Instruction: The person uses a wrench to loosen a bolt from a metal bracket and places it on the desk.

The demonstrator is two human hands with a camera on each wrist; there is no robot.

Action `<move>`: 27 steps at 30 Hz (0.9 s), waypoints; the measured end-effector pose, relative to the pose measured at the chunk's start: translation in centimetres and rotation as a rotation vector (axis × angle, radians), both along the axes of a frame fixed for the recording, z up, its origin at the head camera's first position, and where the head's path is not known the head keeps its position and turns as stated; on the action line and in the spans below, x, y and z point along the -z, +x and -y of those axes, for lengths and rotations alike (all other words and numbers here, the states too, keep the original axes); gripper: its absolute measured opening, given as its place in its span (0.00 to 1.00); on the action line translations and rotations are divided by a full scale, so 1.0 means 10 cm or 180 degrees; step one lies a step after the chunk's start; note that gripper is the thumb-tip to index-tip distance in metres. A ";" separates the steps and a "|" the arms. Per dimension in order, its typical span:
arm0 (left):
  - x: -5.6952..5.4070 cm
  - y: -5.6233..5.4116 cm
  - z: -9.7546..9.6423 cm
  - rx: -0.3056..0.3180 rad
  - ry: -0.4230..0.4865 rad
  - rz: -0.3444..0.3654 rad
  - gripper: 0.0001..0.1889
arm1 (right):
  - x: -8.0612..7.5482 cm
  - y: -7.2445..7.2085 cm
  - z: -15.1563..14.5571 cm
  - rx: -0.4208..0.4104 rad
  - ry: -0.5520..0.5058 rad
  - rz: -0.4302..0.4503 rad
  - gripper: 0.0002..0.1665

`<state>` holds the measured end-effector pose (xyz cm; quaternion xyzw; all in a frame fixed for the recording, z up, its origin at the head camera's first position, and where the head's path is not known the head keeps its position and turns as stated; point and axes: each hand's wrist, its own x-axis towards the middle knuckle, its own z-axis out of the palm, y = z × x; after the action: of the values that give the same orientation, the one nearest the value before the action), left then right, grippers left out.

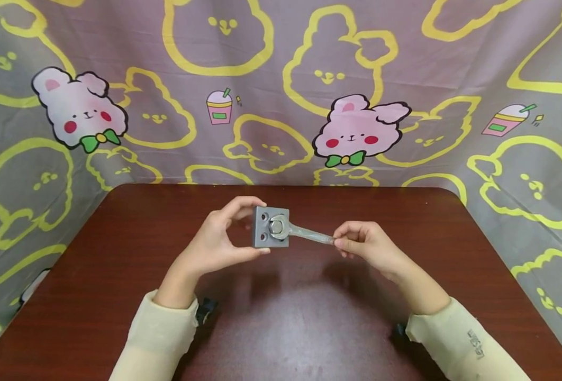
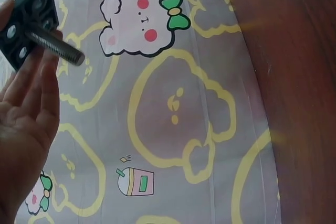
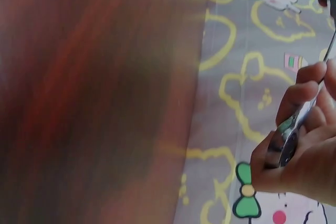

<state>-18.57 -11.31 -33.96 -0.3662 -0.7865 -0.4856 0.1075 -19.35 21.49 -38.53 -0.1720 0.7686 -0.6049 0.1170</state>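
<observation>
Block (image 1: 263,227), gray, is held above the brown table (image 1: 119,254), pinched at 2 opposite edges by the left hand (image 1: 216,241). We find 1 wrench (image 1: 309,235) set around the bolt head (image 1: 277,226), its far end pinched by the right hand (image 1: 373,247). We also note a threaded shank (image 2: 60,49) projecting from the block's rear.

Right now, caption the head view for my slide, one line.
Left hand holds a grey block by its edges; right hand pinches a wrench around the bolt head.

Grey-pink rabbit-print cloth (image 1: 266,95) behind a glossy reddish-brown table (image 1: 95,280)
</observation>
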 end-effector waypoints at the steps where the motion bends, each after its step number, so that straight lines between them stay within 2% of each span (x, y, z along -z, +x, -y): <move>1: -0.01 0.01 0.01 0.0040 -0.0055 0.0049 0.37 | -0.02 -0.03 -0.02 -0.0037 0.0058 -0.0035 0.02; 5: -0.02 0.01 0.02 0.0244 -0.0237 0.0181 0.37 | -0.09 -0.14 -0.11 -0.0222 0.0283 -0.0230 0.06; 10: -0.04 0.01 0.02 0.0446 -0.0407 0.0377 0.37 | -0.19 -0.28 -0.17 -0.0450 0.0542 -0.0397 0.05; 17: -0.04 0.00 0.04 0.0555 -0.0615 0.0608 0.37 | -0.32 -0.44 -0.18 -0.0682 0.0862 -0.0472 0.03; 27: -0.01 -0.02 0.02 0.0854 -0.0926 0.0824 0.36 | -0.46 -0.59 -0.15 -0.0950 0.1203 -0.0891 0.04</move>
<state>-18.73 -11.55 -33.86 -0.4137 -0.7997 -0.4200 -0.1136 -25.30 22.99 -33.94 -0.3403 0.8427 -0.3972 0.1274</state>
